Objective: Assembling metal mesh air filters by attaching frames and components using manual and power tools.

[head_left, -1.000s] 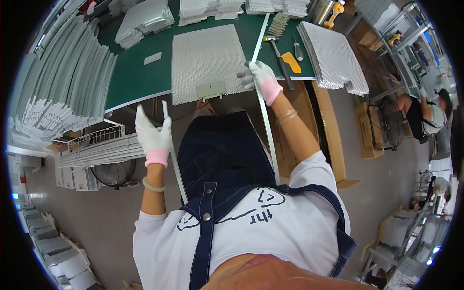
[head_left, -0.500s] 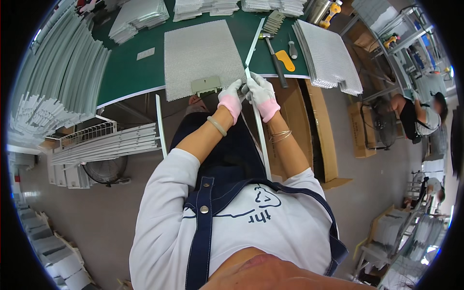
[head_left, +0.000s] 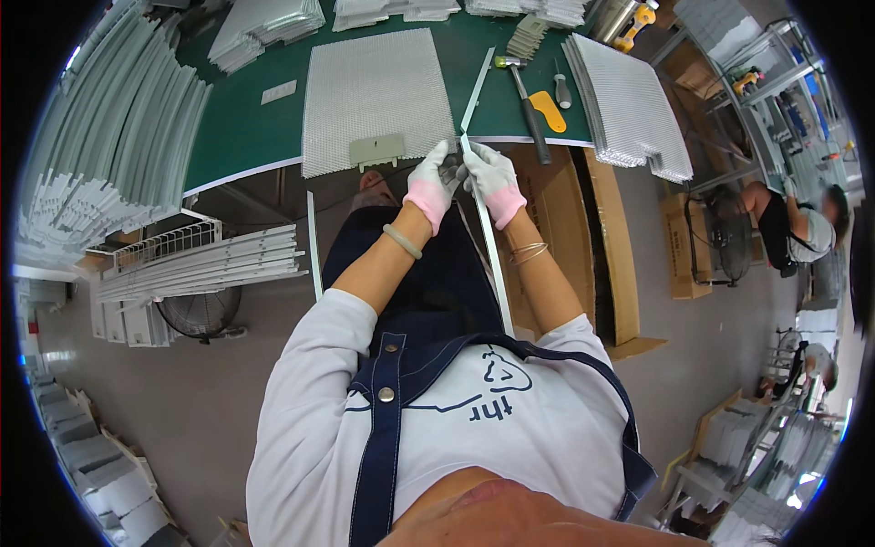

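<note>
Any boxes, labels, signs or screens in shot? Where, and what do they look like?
Large cardboard carton: under the bench edge, right of the right hand; tall, brown, open flaps.
Small cardboard box: on the floor further right; brown, dark print.
Pale tag: flat on the green bench top; small rectangle.
No screens or signs visible.

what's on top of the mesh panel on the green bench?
A small beige plastic piece lies on the near edge of the mesh panel. Otherwise its top shows bare. The green bench beneath it is covered, so anything underneath cannot be seen.
</note>
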Available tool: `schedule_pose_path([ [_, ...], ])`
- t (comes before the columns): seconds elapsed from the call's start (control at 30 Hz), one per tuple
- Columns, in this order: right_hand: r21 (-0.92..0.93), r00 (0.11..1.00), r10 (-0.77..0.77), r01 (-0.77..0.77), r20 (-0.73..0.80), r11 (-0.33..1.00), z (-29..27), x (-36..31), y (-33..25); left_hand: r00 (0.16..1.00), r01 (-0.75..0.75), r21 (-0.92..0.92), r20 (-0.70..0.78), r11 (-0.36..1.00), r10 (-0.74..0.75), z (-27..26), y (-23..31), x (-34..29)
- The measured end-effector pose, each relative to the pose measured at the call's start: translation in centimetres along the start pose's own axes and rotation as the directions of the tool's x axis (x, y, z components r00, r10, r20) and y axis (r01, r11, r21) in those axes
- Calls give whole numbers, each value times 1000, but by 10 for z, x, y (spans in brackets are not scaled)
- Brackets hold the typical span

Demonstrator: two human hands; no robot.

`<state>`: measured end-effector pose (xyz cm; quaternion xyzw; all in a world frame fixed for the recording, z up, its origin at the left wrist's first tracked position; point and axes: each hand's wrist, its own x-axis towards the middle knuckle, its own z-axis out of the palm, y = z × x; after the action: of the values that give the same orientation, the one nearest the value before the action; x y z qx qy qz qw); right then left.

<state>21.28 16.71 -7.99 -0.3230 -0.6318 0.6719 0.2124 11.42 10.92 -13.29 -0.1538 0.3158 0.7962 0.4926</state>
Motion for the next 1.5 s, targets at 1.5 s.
schedule_pose_path([
  [1.5,66,993,96,-100,62,993,-4,45,6,999,-40,321,14,946,37,-152,198,-63],
])
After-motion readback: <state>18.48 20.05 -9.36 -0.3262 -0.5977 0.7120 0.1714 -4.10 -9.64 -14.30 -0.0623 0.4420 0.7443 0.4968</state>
